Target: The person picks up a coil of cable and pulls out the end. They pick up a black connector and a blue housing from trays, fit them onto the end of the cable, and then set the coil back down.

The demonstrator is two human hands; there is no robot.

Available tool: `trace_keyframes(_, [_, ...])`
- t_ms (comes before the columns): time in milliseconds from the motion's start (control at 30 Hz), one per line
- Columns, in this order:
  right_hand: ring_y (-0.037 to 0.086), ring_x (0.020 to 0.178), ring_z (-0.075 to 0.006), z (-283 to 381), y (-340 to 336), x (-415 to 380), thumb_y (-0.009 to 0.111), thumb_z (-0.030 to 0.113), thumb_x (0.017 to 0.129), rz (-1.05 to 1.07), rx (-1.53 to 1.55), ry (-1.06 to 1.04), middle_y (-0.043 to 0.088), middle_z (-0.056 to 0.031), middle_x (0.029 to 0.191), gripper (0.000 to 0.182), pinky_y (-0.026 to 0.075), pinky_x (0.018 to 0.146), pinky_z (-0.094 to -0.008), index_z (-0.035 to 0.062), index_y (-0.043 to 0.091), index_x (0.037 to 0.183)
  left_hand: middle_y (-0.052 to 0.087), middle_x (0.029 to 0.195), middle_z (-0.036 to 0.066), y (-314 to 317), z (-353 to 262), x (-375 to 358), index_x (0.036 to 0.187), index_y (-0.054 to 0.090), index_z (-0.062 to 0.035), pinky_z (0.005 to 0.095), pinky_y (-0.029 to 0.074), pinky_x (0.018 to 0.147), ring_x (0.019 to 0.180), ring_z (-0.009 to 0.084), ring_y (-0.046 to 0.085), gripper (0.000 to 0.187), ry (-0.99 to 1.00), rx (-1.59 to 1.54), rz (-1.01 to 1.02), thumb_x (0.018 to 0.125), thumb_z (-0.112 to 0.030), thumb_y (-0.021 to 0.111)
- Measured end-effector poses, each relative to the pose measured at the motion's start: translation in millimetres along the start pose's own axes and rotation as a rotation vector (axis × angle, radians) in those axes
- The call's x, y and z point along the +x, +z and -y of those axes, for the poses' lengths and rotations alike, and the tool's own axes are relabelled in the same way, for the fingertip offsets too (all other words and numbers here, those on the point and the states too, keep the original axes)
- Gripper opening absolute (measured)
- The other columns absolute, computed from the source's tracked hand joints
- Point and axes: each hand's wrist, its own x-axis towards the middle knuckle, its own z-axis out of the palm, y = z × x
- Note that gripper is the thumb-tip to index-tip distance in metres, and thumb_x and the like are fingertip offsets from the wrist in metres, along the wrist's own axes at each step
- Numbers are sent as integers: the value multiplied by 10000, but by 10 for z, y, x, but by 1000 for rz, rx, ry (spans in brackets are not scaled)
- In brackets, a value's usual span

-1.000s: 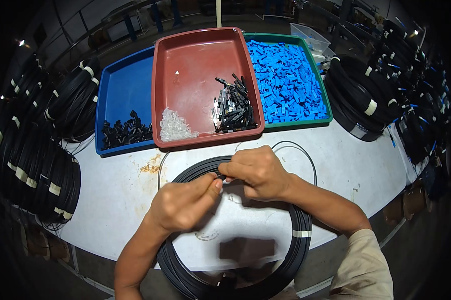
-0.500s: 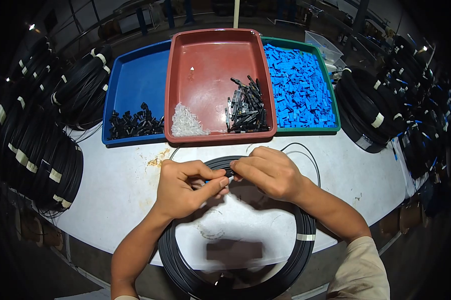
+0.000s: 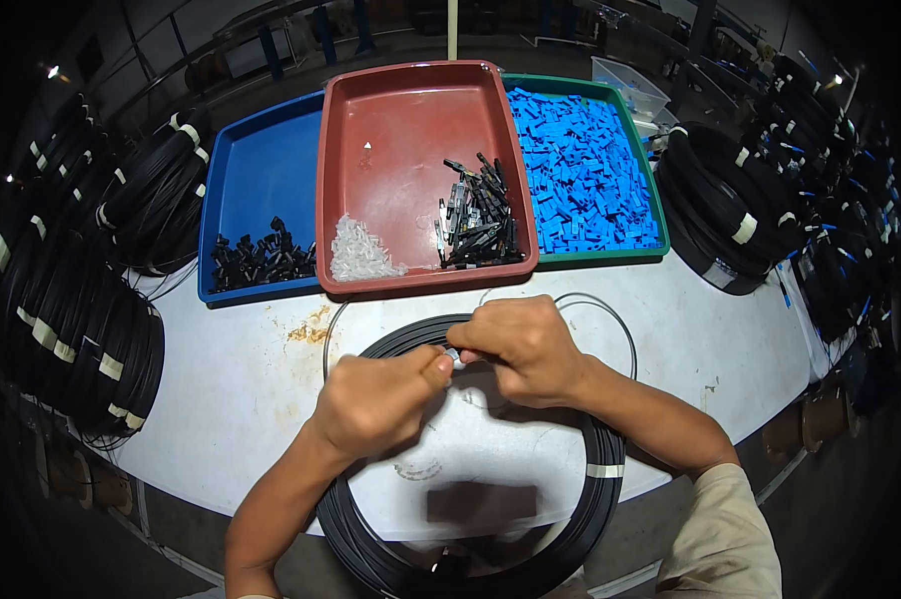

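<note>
A coil of black cable (image 3: pixel 606 499) with a pale tape band lies at the table's front edge. Over its far side my left hand (image 3: pixel 380 397) and my right hand (image 3: pixel 525 349) meet, fingers closed in a pinch. Between the fingertips shows a small whitish piece (image 3: pixel 454 356), partly hidden; both hands grip it from either side. A thin loose cable (image 3: pixel 622 321) loops out behind my right hand, and another stretch curves up beside my left.
Behind the hands stand a blue tray (image 3: pixel 261 175) with black parts, a red tray (image 3: pixel 410 130) with clear and black pieces, and a green tray (image 3: pixel 660 235) full of blue parts. More cable coils (image 3: pixel 71 339) are stacked left, others (image 3: pixel 725 215) right.
My left hand has turned, its fingers now curled more tightly. A whitish piece shows between the fingertips where a dark one showed before. The view has shifted slightly.
</note>
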Motion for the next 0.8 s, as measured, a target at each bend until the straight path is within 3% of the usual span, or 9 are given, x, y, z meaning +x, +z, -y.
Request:
trace_keyframes(67, [644, 624, -285, -25, -14, 33, 717, -43, 771, 67, 280, 155, 670, -140, 713, 134, 512, 582, -360, -18, 713, 902, 721, 889, 204, 17, 25, 22, 876, 716, 87, 285, 621, 606, 725, 248, 740, 142, 430, 399, 0, 742, 43, 735])
trace_keyframes(200, [668, 699, -326, -35, -68, 81, 682, 21, 831, 259, 505, 398, 687, -165, 772, 91, 526, 654, -398, -18, 702, 911, 715, 874, 189, 24, 98, -2, 823, 699, 68, 268, 616, 586, 744, 245, 747, 66, 463, 424, -8, 770, 35, 719])
trace_keyframes(367, [661, 712, -282, -79, 25, 5, 714, 76, 842, 52, 199, 74, 697, -143, 841, 154, 515, 625, -362, -15, 679, 961, 733, 866, 161, -28, 140, -34, 841, 717, 42, 269, 612, 580, 710, 227, 748, 90, 286, 296, -31, 754, 38, 737])
trace_keyframes(467, [625, 663, -223, -70, -3, -4, 720, 91, 783, -19, -92, -158, 680, -102, 829, 189, 498, 588, -328, -18, 672, 930, 741, 793, 182, 0, 110, -52, 880, 726, 68, 245, 604, 595, 687, 212, 755, 118, -215, -176, -97, 774, 49, 775])
trace_keyframes(500, [625, 663, -223, -66, 1, -3, 720, 91, 783, -20, -94, -155, 680, -102, 829, 189, 498, 588, -328, -18, 672, 930, 741, 793, 182, -3, 85, -49, 880, 726, 68, 245, 604, 595, 687, 212, 755, 118, -213, -179, -95, 774, 49, 775])
trace_keyframes(567, [585, 632, -178, -49, 26, 10, 707, 92, 698, -149, -245, -324, 642, -61, 785, 244, 482, 560, -315, -17, 668, 914, 748, 799, 183, -29, 16, -27, 879, 720, 96, 240, 605, 620, 722, 171, 751, 63, -762, -833, -90, 836, 56, 743])
trace_keyframes(600, [581, 637, -165, -37, 16, 17, 693, 104, 655, -157, -281, -349, 631, -45, 778, 289, 480, 545, -315, -18, 671, 916, 748, 805, 181, -34, 15, -19, 882, 709, 121, 242, 610, 642, 737, 150, 741, 72, -795, -908, -89, 855, 58, 732])
trace_keyframes(767, [600, 614, -212, 31, -66, -14, 685, 51, 664, -11, -207, -188, 661, -70, 790, 261, 487, 544, -326, 2, 687, 921, 747, 808, 183, 81, 47, -73, 900, 710, 95, 246, 589, 556, 680, 169, 741, 105, -530, -598, -78, 816, 53, 757])
trace_keyframes(800, [616, 612, -239, 28, -63, -25, 680, 27, 673, 38, -141, -91, 678, -91, 787, 241, 497, 553, -341, 3, 698, 913, 742, 807, 189, 62, 54, -46, 860, 705, 79, 261, 572, 519, 647, 176, 730, 87, -289, -303, -37, 797, 48, 755])
